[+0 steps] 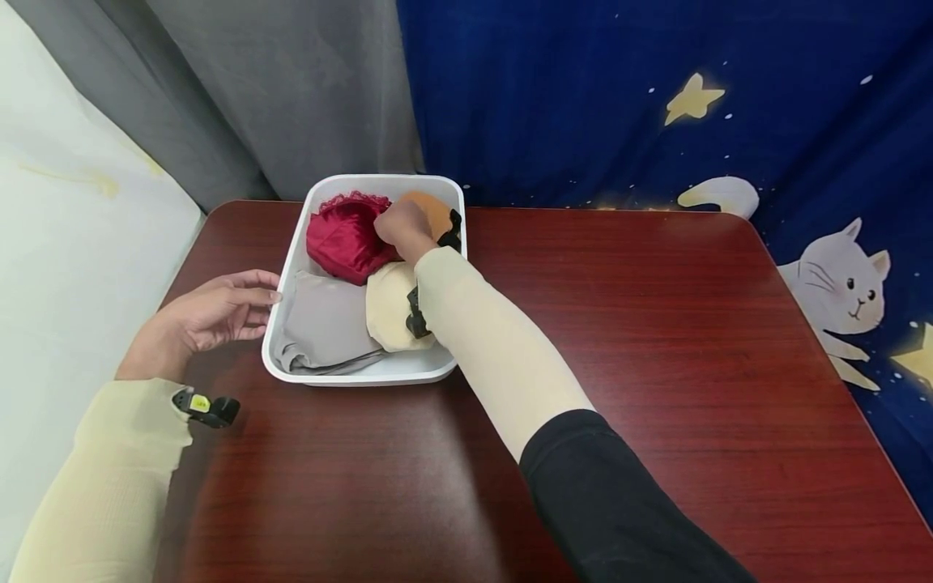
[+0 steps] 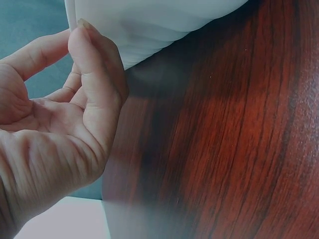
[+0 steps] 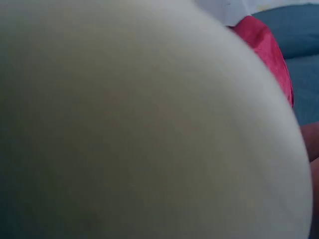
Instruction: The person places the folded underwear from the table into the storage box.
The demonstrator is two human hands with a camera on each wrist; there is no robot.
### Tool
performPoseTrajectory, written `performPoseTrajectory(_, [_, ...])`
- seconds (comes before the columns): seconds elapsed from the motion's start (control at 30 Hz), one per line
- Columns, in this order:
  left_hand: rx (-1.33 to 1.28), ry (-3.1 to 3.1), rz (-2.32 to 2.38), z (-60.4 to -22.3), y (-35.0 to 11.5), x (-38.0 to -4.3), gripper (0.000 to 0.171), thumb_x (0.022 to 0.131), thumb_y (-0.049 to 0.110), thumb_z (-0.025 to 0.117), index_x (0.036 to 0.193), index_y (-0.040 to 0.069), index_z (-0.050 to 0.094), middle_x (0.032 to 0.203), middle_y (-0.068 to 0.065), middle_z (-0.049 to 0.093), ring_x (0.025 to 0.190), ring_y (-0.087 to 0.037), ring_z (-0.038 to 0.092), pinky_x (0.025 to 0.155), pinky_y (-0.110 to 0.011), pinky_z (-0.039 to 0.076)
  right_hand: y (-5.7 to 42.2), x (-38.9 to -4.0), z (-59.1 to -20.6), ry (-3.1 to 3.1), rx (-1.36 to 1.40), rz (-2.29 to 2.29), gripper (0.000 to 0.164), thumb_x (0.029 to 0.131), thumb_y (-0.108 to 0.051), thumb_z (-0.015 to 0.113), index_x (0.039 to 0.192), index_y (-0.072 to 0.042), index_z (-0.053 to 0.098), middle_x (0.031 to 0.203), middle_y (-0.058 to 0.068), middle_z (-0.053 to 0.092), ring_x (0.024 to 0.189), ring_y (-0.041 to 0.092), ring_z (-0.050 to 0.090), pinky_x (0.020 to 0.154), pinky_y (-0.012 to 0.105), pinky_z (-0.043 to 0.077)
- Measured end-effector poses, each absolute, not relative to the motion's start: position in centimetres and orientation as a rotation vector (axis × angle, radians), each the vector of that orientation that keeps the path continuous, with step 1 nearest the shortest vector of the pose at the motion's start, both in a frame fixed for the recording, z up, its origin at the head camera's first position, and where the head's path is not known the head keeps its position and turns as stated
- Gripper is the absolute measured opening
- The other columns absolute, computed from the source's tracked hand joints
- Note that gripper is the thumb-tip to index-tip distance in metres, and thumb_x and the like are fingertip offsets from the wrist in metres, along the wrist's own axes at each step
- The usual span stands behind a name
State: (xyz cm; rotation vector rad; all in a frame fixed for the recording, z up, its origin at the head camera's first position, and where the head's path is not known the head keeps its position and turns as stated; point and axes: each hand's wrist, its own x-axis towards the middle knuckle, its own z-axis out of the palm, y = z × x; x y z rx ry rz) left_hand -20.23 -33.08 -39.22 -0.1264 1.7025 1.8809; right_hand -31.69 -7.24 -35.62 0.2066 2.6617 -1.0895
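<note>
A white plastic basin (image 1: 364,377) stands on the table, with folded clothing inside. My left hand (image 1: 226,312) is at its left side, fingers fairly straight, fingertips touching the rim. Inside the basin, my right hand (image 1: 403,224) reaches down between a red satin bra with lace trim (image 1: 346,235) and an orange bra (image 1: 430,209); its fingertips are hidden, so any grip on the orange one is unclear. Near me lie a grey folded garment (image 1: 324,320) and a cream bra (image 1: 389,312), partly under my right wrist. A pale, blurred curve, apparently the cream bra (image 3: 149,119), fills most of the right wrist view.
The dark red wooden table (image 1: 656,364) extends to the right of the basin. Behind it hang a grey curtain (image 1: 306,89) and a blue curtain (image 1: 554,97) with stars and a cat. A pale wall or cloth (image 1: 66,202) borders the left side.
</note>
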Motion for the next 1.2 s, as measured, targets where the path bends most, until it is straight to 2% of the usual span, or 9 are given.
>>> performPoseTrajectory(0.13, [-0.116,1.703,1.867,-39.2,-33.0,-20.4,0.019,0.098,0.005,0.053,0.114,0.016,0.056,0.097,-0.004,0.070,0.083,-0.020,0.071,0.069,-0.032,0.061,-7.5,-31.4,-35.4,2.778,0.179,-0.862,0.016,0.093,-0.025,0.055,0.082,-0.016,0.062,0.083,-0.001,0.060,0.071,0.014,0.055,0.049,0.022,0.040])
performPoseTrajectory(0.4, [-0.087,1.675,1.876,-39.3,-33.0,-20.5,0.019,0.099,0.004,0.051,0.115,0.014,0.055,0.096,-0.005,0.071,0.081,-0.020,0.071,0.068,-0.031,0.061,-7.4,-31.4,-35.1,2.800,0.170,-0.825,0.016,0.094,-0.027,0.053,0.086,-0.017,0.063,0.083,0.000,0.060,0.073,0.014,0.056,0.053,0.024,0.041])
performPoseTrajectory(0.63, [-0.115,1.745,1.838,-39.4,-32.9,-20.7,0.019,0.098,0.006,0.053,0.116,0.013,0.053,0.093,-0.006,0.070,0.077,-0.019,0.070,0.066,-0.030,0.061,-6.3,-31.5,-33.5,2.798,0.091,-0.909,0.024,0.093,-0.029,0.051,0.072,-0.017,0.053,0.078,-0.001,0.053,0.074,0.014,0.053,0.056,0.024,0.037])
performPoseTrajectory(0.73, [-0.107,1.774,1.822,-39.4,-33.0,-20.8,0.019,0.098,0.006,0.054,0.117,0.012,0.053,0.091,-0.005,0.070,0.076,-0.018,0.069,0.066,-0.029,0.060,-5.8,-31.4,-32.4,2.789,0.051,-0.939,0.021,0.093,-0.028,0.052,0.075,-0.016,0.054,0.080,-0.001,0.055,0.076,0.014,0.053,0.057,0.024,0.038])
performPoseTrajectory(0.83, [-0.101,1.795,1.822,-39.5,-33.3,-21.0,0.018,0.098,0.007,0.054,0.116,0.013,0.054,0.089,-0.005,0.069,0.074,-0.018,0.069,0.066,-0.030,0.060,-5.1,-31.3,-31.1,2.774,0.045,-0.967,0.018,0.093,-0.029,0.054,0.085,-0.015,0.061,0.085,0.000,0.058,0.080,0.014,0.055,0.059,0.024,0.043])
performPoseTrajectory(0.97, [-0.157,1.848,1.871,-39.6,-34.1,-20.9,0.013,0.098,0.011,0.057,0.108,0.016,0.062,0.083,-0.003,0.069,0.070,-0.017,0.068,0.067,-0.031,0.060,-3.0,-31.4,-29.4,2.733,0.037,-1.021,0.021,0.095,-0.034,0.056,0.091,-0.014,0.059,0.088,0.001,0.055,0.079,0.015,0.053,0.059,0.025,0.043])
performPoseTrajectory(1.0, [-0.180,1.871,1.884,-39.6,-34.4,-20.8,0.011,0.098,0.013,0.058,0.106,0.017,0.064,0.082,-0.002,0.068,0.069,-0.017,0.068,0.066,-0.032,0.061,-2.3,-31.4,-29.0,2.730,0.022,-1.041,0.023,0.095,-0.034,0.056,0.089,-0.013,0.058,0.085,0.001,0.053,0.074,0.015,0.053,0.056,0.025,0.042])
performPoseTrajectory(1.1, [-0.242,1.959,1.897,-39.5,-35.1,-20.5,0.009,0.097,0.016,0.060,0.100,0.021,0.067,0.080,0.000,0.069,0.068,-0.016,0.068,0.065,-0.031,0.061,0.6,-31.5,-28.2,2.682,0.028,-1.140,0.022,0.093,-0.032,0.057,0.084,-0.013,0.051,0.084,0.000,0.047,0.075,0.015,0.052,0.057,0.023,0.047])
performPoseTrajectory(1.2, [-0.244,2.066,1.858,-39.4,-35.5,-20.3,0.008,0.098,0.017,0.059,0.103,0.021,0.063,0.082,0.001,0.071,0.070,-0.016,0.070,0.065,-0.030,0.061,3.9,-31.5,-27.8,2.635,0.056,-1.262,0.019,0.092,-0.028,0.058,0.083,-0.012,0.052,0.090,-0.002,0.047,0.083,0.014,0.053,0.070,0.029,0.057])
